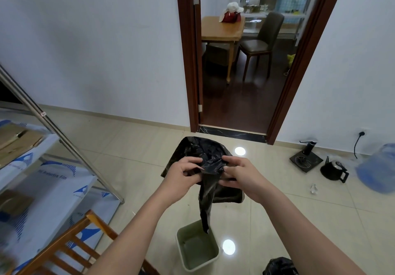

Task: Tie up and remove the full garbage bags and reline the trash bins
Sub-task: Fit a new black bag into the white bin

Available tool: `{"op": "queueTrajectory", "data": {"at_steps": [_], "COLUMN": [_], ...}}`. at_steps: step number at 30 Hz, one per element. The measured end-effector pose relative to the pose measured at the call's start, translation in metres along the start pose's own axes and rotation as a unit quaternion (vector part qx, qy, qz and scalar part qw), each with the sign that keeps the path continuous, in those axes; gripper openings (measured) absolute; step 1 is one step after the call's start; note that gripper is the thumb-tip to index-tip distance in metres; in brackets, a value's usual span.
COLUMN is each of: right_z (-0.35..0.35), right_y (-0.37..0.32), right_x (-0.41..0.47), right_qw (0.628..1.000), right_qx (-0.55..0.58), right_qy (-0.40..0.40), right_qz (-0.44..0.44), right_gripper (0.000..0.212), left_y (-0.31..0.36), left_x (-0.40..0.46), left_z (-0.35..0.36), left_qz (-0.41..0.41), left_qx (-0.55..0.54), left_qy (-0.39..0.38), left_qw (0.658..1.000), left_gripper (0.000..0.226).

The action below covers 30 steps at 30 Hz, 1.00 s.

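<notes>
I hold an empty black garbage bag up in front of me, its mouth spread between both hands. My left hand pinches the bag's left edge. My right hand pinches the right edge. The bag's lower end hangs down, and its tip dangles into a pale green trash bin on the floor below. The bin has no liner and looks empty inside. A bulging black garbage bag sits on the floor at the bottom right, partly cut off by the frame edge.
A wooden chair stands at the lower left beside a metal shelf rack. A black kettle, a water dispenser pump and a blue water jug sit at the right wall. An open doorway lies ahead.
</notes>
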State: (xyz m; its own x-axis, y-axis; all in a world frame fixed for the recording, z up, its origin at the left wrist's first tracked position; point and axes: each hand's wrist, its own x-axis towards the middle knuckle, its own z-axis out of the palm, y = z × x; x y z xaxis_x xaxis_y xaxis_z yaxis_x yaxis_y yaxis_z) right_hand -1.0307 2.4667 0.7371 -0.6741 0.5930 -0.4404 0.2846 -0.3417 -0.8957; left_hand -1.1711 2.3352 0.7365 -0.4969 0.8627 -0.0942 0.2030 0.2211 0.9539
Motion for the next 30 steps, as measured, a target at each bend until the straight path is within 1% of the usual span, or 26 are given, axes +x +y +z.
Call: {"op": "queueTrajectory", "data": {"at_steps": [3, 6, 7, 9, 11, 13, 15, 16, 19, 21, 22, 23, 25, 26, 27, 28, 30], "right_z": [-0.001, -0.002, -0.002, -0.002, 0.004, 0.009, 0.015, 0.018, 0.024, 0.025, 0.023, 0.021, 0.017, 0.015, 0.014, 0.013, 0.013], "right_y": [0.003, 0.012, 0.016, 0.025, 0.033, 0.040, 0.046, 0.049, 0.054, 0.054, 0.052, 0.051, 0.047, 0.045, 0.043, 0.041, 0.039], "right_x": [-0.002, -0.005, -0.006, -0.008, -0.010, -0.011, -0.012, -0.011, -0.009, -0.008, -0.008, -0.008, -0.007, -0.006, -0.006, -0.005, -0.004], "right_qw": [1.000, 0.999, 0.998, 0.994, 0.986, 0.979, 0.973, 0.972, 0.976, 0.985, 0.987, 0.988, 0.991, 0.992, 0.994, 0.995, 0.996], "right_qx": [-0.003, -0.030, -0.048, -0.097, -0.146, -0.188, -0.215, -0.224, -0.209, -0.168, -0.155, -0.144, -0.114, -0.097, -0.079, -0.061, -0.027], "right_qy": [-0.018, -0.026, -0.032, -0.055, -0.076, -0.082, -0.077, -0.071, -0.036, -0.007, 0.008, 0.023, 0.049, 0.059, 0.066, 0.069, 0.072], "right_qz": [-0.013, -0.013, -0.010, -0.009, -0.008, -0.007, -0.013, -0.018, -0.040, -0.040, -0.041, -0.045, -0.050, -0.049, -0.048, -0.047, -0.047], "right_gripper": [0.045, 0.033, 0.034, 0.048, 0.059, 0.065, 0.065, 0.059, 0.021, 0.016, 0.015, 0.015, 0.015, 0.014, 0.014, 0.014, 0.015], "left_y": [0.003, 0.003, 0.003, 0.003, 0.006, 0.010, 0.014, 0.015, 0.017, 0.015, 0.013, 0.009, 0.002, -0.002, -0.004, -0.007, -0.010], "left_x": [0.001, 0.008, 0.010, 0.014, 0.016, 0.017, 0.019, 0.020, 0.021, 0.020, 0.020, 0.019, 0.015, 0.012, 0.008, 0.004, -0.004], "left_z": [-0.001, -0.001, -0.001, 0.000, 0.001, 0.002, 0.003, 0.004, 0.006, 0.007, 0.007, 0.006, 0.005, 0.005, 0.006, 0.007, 0.009], "left_qz": [-0.050, -0.148, -0.175, -0.204, -0.212, -0.215, -0.223, -0.228, -0.236, -0.226, -0.217, -0.211, -0.214, -0.219, -0.225, -0.233, -0.249], "left_qx": [-0.018, -0.115, -0.148, -0.193, -0.230, -0.273, -0.305, -0.319, -0.354, -0.378, -0.385, -0.363, -0.242, -0.188, -0.155, -0.142, -0.130], "left_qy": [0.053, 0.104, 0.112, 0.119, 0.115, 0.112, 0.111, 0.112, 0.114, 0.114, 0.111, 0.110, 0.122, 0.129, 0.121, 0.091, -0.013], "left_qw": [0.997, 0.977, 0.967, 0.953, 0.943, 0.931, 0.919, 0.913, 0.898, 0.890, 0.890, 0.901, 0.938, 0.949, 0.954, 0.958, 0.959], "left_gripper": [0.022, 0.018, 0.018, 0.020, 0.021, 0.021, 0.020, 0.020, 0.018, 0.020, 0.027, 0.037, 0.053, 0.053, 0.048, 0.042, 0.035]}}
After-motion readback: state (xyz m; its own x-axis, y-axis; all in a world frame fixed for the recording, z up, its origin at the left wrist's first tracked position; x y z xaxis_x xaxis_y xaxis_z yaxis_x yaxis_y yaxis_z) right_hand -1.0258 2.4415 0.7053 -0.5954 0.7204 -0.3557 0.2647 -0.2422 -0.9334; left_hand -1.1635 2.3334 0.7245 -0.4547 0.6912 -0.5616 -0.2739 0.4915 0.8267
